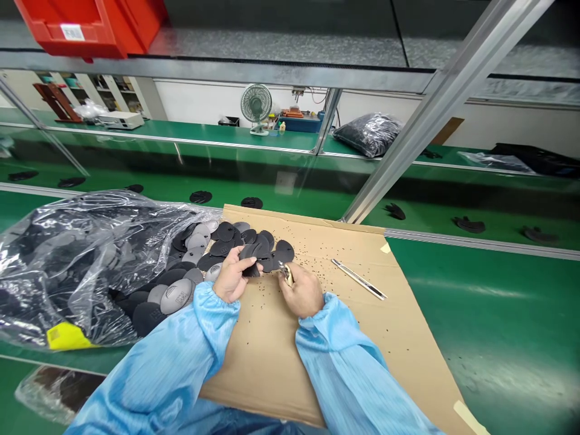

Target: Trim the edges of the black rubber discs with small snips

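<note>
Over the cardboard sheet [272,338], my left hand [232,275] is closed on a dark rounded part [254,254]. My right hand [301,290] grips a small pair of cutters [285,272], its metal tip close to the right side of that part. Black and grey disc-like parts [176,296] lie heaped to the left, spilling from a clear plastic bag [90,241]. More dark discs [284,251] rest on the cardboard just beyond my hands. A slim cutter knife [359,279] lies to the right among tiny dark scraps.
Beyond the cardboard, a green conveyor belt [290,181] carries spaced dark parts [469,225]. A slanted metal post [408,127] rises at the right. Overhead is a shelf with a red bin [95,30]. A fan [256,106] and a filled bag [369,133] stand farther back.
</note>
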Motion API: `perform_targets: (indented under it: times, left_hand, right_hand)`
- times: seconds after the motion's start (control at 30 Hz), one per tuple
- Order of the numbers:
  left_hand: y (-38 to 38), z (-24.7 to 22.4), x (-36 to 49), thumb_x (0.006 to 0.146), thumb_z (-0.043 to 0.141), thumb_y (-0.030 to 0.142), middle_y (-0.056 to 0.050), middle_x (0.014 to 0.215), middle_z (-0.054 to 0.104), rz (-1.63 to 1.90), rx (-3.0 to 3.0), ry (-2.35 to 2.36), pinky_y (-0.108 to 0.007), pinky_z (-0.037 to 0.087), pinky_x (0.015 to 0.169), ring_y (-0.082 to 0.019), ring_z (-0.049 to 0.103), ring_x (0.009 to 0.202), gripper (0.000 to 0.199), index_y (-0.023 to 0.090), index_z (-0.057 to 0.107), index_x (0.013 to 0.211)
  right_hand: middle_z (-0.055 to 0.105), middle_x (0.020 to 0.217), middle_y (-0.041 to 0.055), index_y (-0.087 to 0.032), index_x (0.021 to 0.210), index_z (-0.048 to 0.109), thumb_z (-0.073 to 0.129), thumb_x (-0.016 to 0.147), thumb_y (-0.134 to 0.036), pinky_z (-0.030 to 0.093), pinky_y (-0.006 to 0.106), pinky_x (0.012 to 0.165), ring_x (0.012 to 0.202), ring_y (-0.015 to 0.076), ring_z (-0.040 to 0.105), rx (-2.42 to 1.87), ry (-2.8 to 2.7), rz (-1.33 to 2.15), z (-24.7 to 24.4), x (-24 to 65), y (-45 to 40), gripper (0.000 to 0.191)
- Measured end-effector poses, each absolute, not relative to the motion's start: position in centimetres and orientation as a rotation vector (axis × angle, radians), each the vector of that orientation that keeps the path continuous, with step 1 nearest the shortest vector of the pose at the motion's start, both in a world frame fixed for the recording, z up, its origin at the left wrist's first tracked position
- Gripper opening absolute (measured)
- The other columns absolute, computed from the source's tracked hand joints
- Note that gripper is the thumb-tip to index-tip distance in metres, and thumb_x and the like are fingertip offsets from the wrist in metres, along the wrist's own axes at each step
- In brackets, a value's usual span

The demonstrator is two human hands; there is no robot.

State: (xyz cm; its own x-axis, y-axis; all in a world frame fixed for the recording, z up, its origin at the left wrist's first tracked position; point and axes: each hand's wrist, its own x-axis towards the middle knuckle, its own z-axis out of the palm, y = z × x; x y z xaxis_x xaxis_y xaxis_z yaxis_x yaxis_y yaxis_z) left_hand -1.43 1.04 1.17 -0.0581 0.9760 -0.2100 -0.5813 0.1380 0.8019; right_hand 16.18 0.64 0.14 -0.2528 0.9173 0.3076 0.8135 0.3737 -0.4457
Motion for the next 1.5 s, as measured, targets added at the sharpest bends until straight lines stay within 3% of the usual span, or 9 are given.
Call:
perform_targets:
  times: [0.17,0.27,0.43,0.6,0.77,1.0,1.5]
  left_hand:
    - [1.4,0.8,-1.8,0.061,0.082,0.019,0.004,0.073,0.056,1.395,0.579,0.861,-0.016,0.038,0.043,-0.005,0.051,0.051,0.056,0.019,0.049,0.107]
    - [1.7,0.5,-1.8,0.060,0.084,0.022,0.005,0.069,0.052,1.405,0.500,0.831,-0.013,0.033,0.040,-0.003,0.047,0.050,0.046,0.016,0.054,0.094]
    - [1.6,0.8,-1.6,0.057,0.086,0.022,0.004,0.067,0.054,1.411,0.394,0.793,-0.014,0.036,0.040,-0.004,0.050,0.052,0.039,0.015,0.055,0.081]
    - [1.3,1.3,-1.7,0.073,0.075,0.022,-0.001,0.077,0.062,1.290,0.377,0.785,-0.022,0.049,0.053,-0.011,0.060,0.062,0.030,0.017,0.059,0.097]
    - [1.4,0.8,-2.1,0.072,0.076,0.024,0.001,0.071,0.055,1.205,0.389,0.778,-0.015,0.035,0.039,-0.006,0.050,0.050,0.038,0.019,0.059,0.106]
    - [1.4,0.3,-1.8,0.073,0.073,0.023,0.001,0.070,0.052,1.138,0.451,0.725,-0.015,0.027,0.038,-0.005,0.043,0.046,0.030,0.016,0.058,0.097]
    - [0.9,0.5,-1.7,0.069,0.077,0.029,0.002,0.069,0.053,1.094,0.533,0.736,-0.018,0.031,0.038,-0.005,0.042,0.043,0.033,0.017,0.061,0.096]
  right_hand:
    - [0.065,0.080,0.0033,-0.020,0.089,0.060,0.049,0.085,-0.028,0.038,0.026,0.065,0.074,0.0188,0.059,-1.484,-2.093,0.294,-0.1,16.3,0.8,0.014]
    - [0.065,0.083,0.0038,-0.020,0.091,0.060,0.049,0.086,-0.027,0.039,0.026,0.067,0.077,0.0195,0.059,-1.462,-2.099,0.281,-0.2,16.3,0.8,0.014]
    - [0.064,0.082,0.0034,-0.020,0.092,0.060,0.049,0.087,-0.026,0.040,0.027,0.071,0.079,0.0190,0.059,-1.414,-2.140,0.299,-0.2,16.2,0.6,0.013]
    - [0.063,0.096,0.0060,-0.020,0.106,0.060,0.052,0.087,-0.028,0.043,0.028,0.076,0.086,0.0199,0.059,-1.401,-2.154,0.290,-0.2,16.2,0.5,0.023]
    - [0.062,0.104,0.0068,-0.021,0.121,0.055,0.055,0.087,-0.032,0.045,0.029,0.078,0.090,0.0210,0.060,-1.387,-2.241,0.261,0.3,15.8,0.1,0.037]
    - [0.066,0.098,0.0079,-0.021,0.120,0.056,0.050,0.090,-0.041,0.044,0.027,0.069,0.087,0.0220,0.062,-1.445,-2.394,0.271,1.2,15.0,-0.8,0.036]
    - [0.068,0.099,0.0065,-0.023,0.111,0.058,0.051,0.088,-0.032,0.042,0.028,0.068,0.087,0.0223,0.064,-1.495,-2.488,0.297,1.7,15.0,-0.8,0.026]
